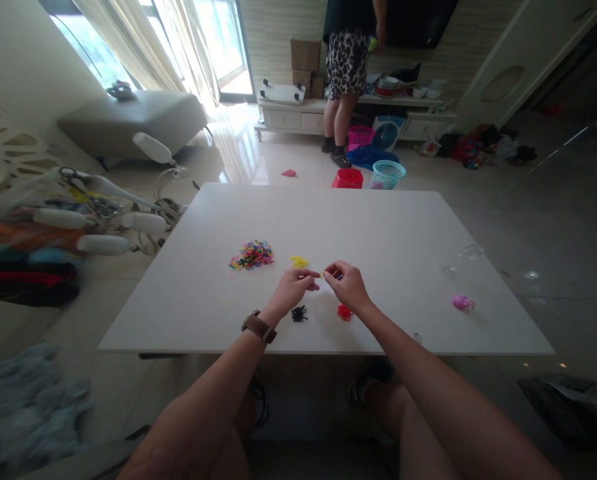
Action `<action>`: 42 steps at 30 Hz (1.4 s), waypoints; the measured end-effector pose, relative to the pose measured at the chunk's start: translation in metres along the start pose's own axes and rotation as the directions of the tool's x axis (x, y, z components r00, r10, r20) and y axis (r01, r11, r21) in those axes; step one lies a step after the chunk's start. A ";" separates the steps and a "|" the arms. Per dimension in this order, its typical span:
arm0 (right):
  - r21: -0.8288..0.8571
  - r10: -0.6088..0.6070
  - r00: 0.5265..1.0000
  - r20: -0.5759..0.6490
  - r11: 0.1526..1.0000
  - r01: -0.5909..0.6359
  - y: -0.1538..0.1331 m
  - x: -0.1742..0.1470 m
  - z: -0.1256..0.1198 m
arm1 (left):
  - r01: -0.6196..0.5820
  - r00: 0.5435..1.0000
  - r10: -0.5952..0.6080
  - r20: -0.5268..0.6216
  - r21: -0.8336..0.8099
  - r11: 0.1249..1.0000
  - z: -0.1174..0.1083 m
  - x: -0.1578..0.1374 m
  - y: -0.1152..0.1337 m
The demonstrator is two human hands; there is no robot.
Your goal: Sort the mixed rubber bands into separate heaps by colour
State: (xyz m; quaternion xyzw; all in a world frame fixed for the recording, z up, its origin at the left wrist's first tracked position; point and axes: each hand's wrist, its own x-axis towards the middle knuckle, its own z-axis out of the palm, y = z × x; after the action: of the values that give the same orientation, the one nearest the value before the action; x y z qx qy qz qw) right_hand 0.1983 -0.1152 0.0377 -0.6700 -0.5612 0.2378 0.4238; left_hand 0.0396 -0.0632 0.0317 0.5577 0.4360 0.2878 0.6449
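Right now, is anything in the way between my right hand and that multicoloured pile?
Yes: your left hand and, just beyond it, the yellow pile lie on or close beside the straight line from your right hand to the multicoloured pile. The black pile lies nearer you, off that line.

open lane between black pile (298,314) and red pile (344,313); multicoloured pile (253,255) blocks left
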 end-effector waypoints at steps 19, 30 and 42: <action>-0.110 -0.042 0.999 -0.024 0.993 0.039 0.005 0.001 0.000 | -0.054 0.998 0.054 0.034 -0.006 0.999 0.001 -0.004 0.002; -0.091 -0.015 1.000 -0.015 0.996 0.014 0.004 0.000 0.001 | -0.096 0.994 0.092 0.064 0.057 0.994 0.001 -0.003 0.001; -0.059 0.021 1.000 -0.016 0.998 -0.021 0.005 0.001 0.001 | -0.212 0.977 0.203 0.073 0.159 0.964 0.000 0.000 -0.003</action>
State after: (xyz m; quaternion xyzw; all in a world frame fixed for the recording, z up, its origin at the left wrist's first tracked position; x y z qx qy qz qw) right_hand 0.2003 -0.1140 0.0332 -0.6899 -0.5576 0.2203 0.4057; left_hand 0.0397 -0.0641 0.0284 0.6600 0.3796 0.3008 0.5743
